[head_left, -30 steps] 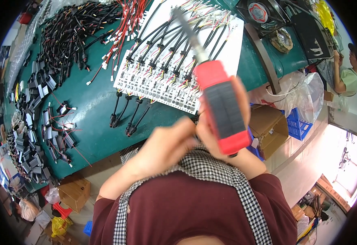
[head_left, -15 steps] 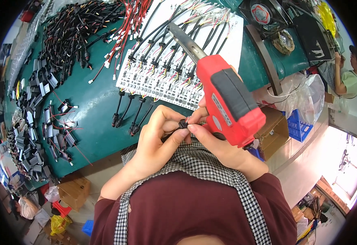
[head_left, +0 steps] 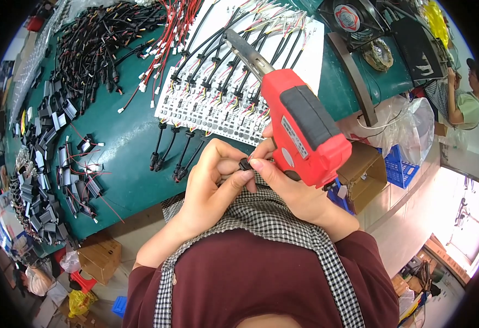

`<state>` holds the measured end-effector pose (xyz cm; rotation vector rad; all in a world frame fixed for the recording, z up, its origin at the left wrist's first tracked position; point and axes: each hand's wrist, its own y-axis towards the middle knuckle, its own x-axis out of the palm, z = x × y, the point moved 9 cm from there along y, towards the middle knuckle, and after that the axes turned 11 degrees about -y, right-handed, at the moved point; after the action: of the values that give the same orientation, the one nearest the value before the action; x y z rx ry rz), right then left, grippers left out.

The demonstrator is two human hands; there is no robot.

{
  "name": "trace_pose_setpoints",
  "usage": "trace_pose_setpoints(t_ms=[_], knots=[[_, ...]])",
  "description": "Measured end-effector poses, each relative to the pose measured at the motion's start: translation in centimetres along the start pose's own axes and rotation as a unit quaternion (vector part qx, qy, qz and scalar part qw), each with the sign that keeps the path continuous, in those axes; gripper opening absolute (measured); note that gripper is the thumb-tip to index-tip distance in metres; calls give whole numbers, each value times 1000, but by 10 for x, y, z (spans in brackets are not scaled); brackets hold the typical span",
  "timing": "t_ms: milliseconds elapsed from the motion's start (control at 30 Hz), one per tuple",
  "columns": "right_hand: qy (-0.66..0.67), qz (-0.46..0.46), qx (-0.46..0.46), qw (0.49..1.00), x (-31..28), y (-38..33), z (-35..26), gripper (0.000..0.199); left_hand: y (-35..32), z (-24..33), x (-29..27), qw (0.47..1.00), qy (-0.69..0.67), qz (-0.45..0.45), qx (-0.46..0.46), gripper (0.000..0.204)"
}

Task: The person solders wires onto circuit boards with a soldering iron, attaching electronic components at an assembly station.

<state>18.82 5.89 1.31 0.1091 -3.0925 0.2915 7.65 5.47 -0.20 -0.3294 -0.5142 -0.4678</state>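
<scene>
My right hand [head_left: 291,188] grips a red soldering gun [head_left: 299,128] whose metal tip points up and left over a white board [head_left: 234,71] lined with black cables and coloured wires. Its thumb and forefinger also pinch a small black connector [head_left: 244,164]. My left hand [head_left: 215,183] meets it there, fingertips on the same connector, close to my chest above the green table [head_left: 124,158].
Piles of black cables [head_left: 94,46] and red wires [head_left: 165,38] lie at the back left. Small black parts [head_left: 42,164] cover the table's left side. A fan [head_left: 354,16], a cardboard box [head_left: 362,169] and a blue crate [head_left: 395,167] stand right. Another person [head_left: 461,95] sits far right.
The soldering gun has tilted from pointing up near my face to lying lower, tip toward the board. Both hands have come together on the small black connector.
</scene>
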Motion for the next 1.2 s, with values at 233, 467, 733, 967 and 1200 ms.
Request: trace_pose_setpoints(t_ms=[233,467,733,967,1200], knots=[[-23,-1,-22,999,-1,1,-1,80,0,-3,-3,999,29,3,-31,16],[14,5,10,1000,-2,-1,2,71,2,-1,2,999,31,25,11,16],[58,10,14,998,-6,0,3,34,2,-13,0,997,-74,0,-35,17],[73,2,11,997,-6,-1,-3,34,3,-11,4,998,-51,-19,-28,15],[63,-14,34,997,-9,-1,5,53,2,-21,8,988,-113,-46,-91,9]])
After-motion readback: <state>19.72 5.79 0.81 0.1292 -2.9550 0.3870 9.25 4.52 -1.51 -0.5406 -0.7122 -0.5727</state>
